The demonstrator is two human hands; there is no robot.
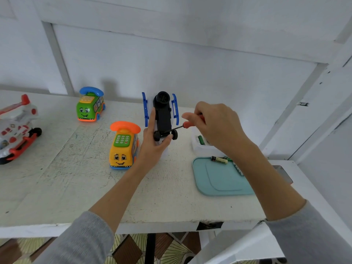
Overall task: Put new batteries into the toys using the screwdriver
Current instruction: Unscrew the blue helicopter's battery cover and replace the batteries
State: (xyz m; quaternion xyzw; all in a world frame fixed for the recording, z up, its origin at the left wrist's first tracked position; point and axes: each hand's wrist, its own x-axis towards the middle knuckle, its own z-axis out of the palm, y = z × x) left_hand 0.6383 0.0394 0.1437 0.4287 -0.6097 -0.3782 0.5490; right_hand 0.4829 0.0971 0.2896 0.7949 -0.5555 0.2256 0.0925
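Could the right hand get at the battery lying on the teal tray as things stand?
Probably yes, but not freely: the battery lies uncovered just below the right hand, yet its fingers grip the screwdriver, which would need setting down first.

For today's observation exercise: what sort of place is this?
Probably a home work corner: a worn white table against a white panelled wall, with patterned floor below.

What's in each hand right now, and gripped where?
Left hand grips the upturned toy at its lower end, near the black wheels. Right hand pinches the screwdriver by its red handle, tip against the toy's underside.
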